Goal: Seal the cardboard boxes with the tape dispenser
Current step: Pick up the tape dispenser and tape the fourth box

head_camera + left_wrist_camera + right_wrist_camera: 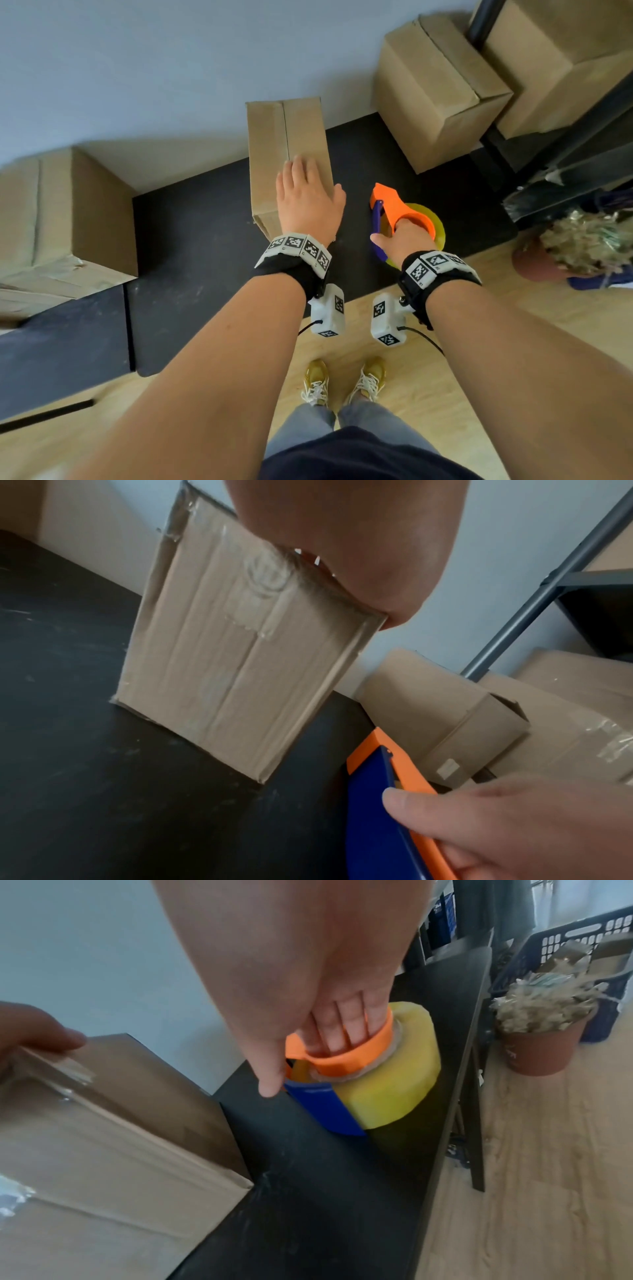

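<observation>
A narrow cardboard box (287, 137) stands on the black table (191, 240), its top flaps closed along a centre seam. My left hand (306, 202) lies flat on the box's near end, fingers straight, thumb over the right edge. The left wrist view shows the box's near face (232, 656) with old clear tape on it. Right of the box, my right hand (400, 240) grips the orange and blue tape dispenser (390, 202). Its fingers pass through the orange ring (342, 1056) and the thumb lies on the blue blade (325, 1110). The yellow tape roll (394, 1091) rests on the table.
Another cardboard box (68, 219) sits at the table's left end and one (435, 92) at the back right. A larger box (565, 68) lies on a dark metal shelf. A potted dried plant (565, 250) and a blue crate (582, 934) stand on the wooden floor at right.
</observation>
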### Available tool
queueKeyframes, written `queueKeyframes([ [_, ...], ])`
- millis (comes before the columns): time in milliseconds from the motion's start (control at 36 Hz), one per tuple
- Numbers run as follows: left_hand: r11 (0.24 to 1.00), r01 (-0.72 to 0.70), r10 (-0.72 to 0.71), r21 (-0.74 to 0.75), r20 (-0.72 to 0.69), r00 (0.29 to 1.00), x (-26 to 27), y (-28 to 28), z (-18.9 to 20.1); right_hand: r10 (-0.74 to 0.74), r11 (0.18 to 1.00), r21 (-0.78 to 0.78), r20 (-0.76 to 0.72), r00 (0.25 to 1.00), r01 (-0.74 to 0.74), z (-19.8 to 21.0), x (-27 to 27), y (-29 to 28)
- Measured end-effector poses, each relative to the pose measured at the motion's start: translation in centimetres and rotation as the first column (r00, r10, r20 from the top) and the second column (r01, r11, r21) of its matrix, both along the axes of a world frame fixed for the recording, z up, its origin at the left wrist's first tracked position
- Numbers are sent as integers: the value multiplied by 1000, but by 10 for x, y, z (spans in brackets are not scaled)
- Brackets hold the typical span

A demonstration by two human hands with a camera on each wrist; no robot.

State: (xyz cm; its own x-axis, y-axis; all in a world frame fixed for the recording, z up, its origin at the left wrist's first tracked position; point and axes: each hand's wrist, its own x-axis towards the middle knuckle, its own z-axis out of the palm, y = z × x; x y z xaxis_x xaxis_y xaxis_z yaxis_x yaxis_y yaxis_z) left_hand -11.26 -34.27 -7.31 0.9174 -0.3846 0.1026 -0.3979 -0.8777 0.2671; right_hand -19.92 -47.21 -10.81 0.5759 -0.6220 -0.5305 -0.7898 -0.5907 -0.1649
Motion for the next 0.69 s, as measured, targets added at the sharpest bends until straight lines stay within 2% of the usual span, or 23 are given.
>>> queueKeyframes([
  [222, 999, -39, 40, -27, 48, 998, -3, 1, -4, 32, 999, 44, -52, 998, -30, -15, 1, 4],
  [389, 998, -42, 44, -41, 37, 998, -2, 1, 1, 56, 997, 58, -96, 994, -51, 4, 9, -2],
  [500, 996, -52, 53, -68, 19, 998, -2, 5, 7, -87, 993, 86, 77, 993, 80, 17, 9, -2],
  [556, 995, -74, 75, -71, 7, 997, -2, 11, 11, -180, 975, 159, 165, 970, 154, 25, 9, -3],
  [611, 994, -97, 97, -59, -3, 995, -1, 19, 15, -294, 934, 272, 224, 929, 230, 35, 11, -5],
  [694, 995, -103, 103, -3, -8, 995, 0, 37, 17, -465, 834, 439, 235, 854, 333, 49, 14, -6],
])
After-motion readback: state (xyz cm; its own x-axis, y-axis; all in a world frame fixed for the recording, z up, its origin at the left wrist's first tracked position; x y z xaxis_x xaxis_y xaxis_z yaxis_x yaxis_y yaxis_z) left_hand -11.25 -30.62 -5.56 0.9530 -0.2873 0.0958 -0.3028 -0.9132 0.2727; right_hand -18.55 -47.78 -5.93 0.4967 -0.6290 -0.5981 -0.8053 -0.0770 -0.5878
